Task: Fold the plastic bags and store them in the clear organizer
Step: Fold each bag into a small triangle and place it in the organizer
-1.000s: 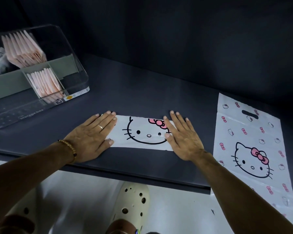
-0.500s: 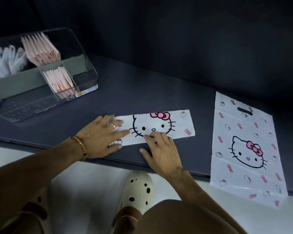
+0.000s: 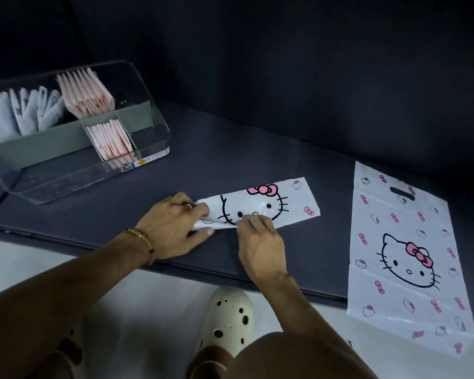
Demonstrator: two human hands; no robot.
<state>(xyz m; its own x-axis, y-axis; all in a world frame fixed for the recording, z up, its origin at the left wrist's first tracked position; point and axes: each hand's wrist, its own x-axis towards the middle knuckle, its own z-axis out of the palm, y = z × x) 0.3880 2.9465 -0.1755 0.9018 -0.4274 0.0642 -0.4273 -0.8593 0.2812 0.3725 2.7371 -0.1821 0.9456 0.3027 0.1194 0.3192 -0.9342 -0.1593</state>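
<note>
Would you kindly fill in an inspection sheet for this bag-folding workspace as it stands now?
Surface: dark tabletop, bare at the back.
Job's things: folded strip bag lies flat, its left end lifted; flat unfolded bag at right overhangs the front edge; clear organizer at left holds folded bags in its compartments.
Clutter: nothing seen.
Grips: left hand pinches the strip's left end; right hand pinches its near edge.
Cables: nothing seen.
Surroundings: dark wall behind; pale floor and cream clog below.
</note>
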